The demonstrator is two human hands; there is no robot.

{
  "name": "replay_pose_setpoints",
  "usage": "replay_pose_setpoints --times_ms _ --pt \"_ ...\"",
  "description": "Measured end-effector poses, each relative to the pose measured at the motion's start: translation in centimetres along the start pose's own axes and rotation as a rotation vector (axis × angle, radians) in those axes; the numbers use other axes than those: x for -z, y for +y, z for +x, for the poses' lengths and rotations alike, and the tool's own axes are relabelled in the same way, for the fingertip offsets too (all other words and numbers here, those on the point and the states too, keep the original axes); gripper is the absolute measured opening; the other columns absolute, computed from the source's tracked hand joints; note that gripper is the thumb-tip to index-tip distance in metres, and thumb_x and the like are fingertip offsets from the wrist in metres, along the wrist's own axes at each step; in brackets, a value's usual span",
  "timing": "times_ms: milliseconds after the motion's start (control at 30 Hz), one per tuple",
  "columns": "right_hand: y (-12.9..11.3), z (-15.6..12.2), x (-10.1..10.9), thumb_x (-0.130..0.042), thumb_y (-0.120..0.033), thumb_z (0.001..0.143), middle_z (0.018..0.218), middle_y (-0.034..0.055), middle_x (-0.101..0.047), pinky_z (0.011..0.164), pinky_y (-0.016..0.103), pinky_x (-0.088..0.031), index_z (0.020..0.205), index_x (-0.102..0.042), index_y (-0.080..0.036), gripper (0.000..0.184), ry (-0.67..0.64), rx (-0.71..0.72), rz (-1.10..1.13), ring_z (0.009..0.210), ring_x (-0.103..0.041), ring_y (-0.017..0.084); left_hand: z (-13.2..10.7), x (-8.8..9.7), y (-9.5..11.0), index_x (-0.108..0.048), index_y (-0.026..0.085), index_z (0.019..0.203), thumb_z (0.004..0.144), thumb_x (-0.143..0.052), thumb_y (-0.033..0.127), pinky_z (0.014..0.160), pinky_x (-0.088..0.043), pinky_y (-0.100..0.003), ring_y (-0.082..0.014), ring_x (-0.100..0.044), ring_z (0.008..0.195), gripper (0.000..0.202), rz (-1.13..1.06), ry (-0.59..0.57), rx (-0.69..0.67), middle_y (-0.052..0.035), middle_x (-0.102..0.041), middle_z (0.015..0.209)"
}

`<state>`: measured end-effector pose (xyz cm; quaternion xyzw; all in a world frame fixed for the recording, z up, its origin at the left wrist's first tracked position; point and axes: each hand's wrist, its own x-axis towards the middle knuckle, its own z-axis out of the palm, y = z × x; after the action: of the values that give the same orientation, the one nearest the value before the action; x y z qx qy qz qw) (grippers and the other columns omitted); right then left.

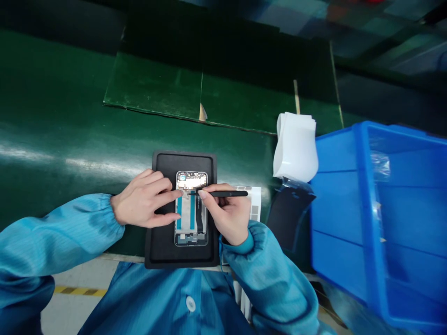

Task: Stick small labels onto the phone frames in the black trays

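Note:
An opened phone frame [191, 209] with blue strips inside lies in a black tray [164, 251] on the green table. My left hand [145, 204] rests on the tray, its fingers stretched out and touching the frame's left edge. My right hand [226, 214] is closed on black tweezers [223, 193], whose tip sits over the upper part of the frame. Both arms wear blue sleeves.
A blue plastic bin [380, 218] stands at the right. A stack of white sheets [296, 146] lies beside it, above a black holder [288, 214]. A white label sheet [254, 202] lies right of the tray. A green mat [209, 97] covers the far table.

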<state>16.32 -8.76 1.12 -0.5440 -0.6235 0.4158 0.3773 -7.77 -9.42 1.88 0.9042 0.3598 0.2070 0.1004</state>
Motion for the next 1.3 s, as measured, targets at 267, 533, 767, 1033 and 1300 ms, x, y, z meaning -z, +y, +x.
replay_pose_setpoints --times_ms 267,533,767,1033,1300 --pt "0.0 0.1 0.0 -0.071 -0.032 0.086 0.065 -0.0004 -0.062 0.048 0.025 -0.041 0.085 -0.073 -0.020 0.012 -0.005 0.008 -0.020 0.050 -0.047 0.011 0.4 0.5 0.4 -0.066 0.018 0.121 0.096 -0.052 0.053 0.066 -0.031 -0.037 -0.0216 -0.044 0.076 0.045 0.082 -0.121 -0.005 -0.0060 -0.055 0.084" --pt "0.5 0.2 0.2 -0.071 -0.033 0.087 0.065 -0.0005 -0.060 0.048 0.025 -0.039 0.087 -0.072 -0.021 0.012 -0.024 -0.006 0.029 0.051 -0.046 0.011 0.5 0.7 0.6 -0.066 0.016 0.119 0.098 -0.050 0.051 0.066 -0.030 -0.037 -0.0222 -0.044 0.077 0.044 0.125 -0.137 -0.024 -0.0075 -0.058 0.088" --pt "0.8 0.2 0.1 -0.073 -0.034 0.086 0.065 0.0001 -0.061 0.047 0.025 -0.039 0.087 -0.072 -0.020 0.015 0.011 -0.061 0.097 0.051 -0.047 0.011 0.8 0.9 1.0 -0.057 0.019 0.132 0.098 -0.046 0.053 0.069 -0.030 -0.038 -0.0237 -0.046 0.081 0.049 0.164 -0.252 0.003 -0.0081 -0.057 0.095" --pt "0.2 0.5 0.1 -0.074 -0.035 0.083 0.064 0.0002 -0.061 0.046 0.024 -0.038 0.081 -0.070 -0.019 0.017 0.083 -0.097 0.115 0.053 -0.051 0.012 0.8 1.1 0.7 -0.063 0.029 0.126 0.099 -0.049 0.050 0.070 -0.030 -0.035 -0.0209 -0.046 0.081 0.036 0.111 -0.254 -0.040 -0.0062 -0.057 0.098" --pt "0.3 0.5 0.1 -0.074 -0.037 0.082 0.064 0.0003 -0.061 0.047 0.024 -0.041 0.081 -0.071 -0.018 0.019 0.096 -0.129 0.133 0.054 -0.054 0.013 0.2 0.7 1.1 -0.063 0.021 0.124 0.099 -0.053 0.048 0.068 -0.032 -0.036 -0.0216 -0.047 0.080 0.039 0.152 -0.162 -0.022 -0.0066 -0.059 0.093"
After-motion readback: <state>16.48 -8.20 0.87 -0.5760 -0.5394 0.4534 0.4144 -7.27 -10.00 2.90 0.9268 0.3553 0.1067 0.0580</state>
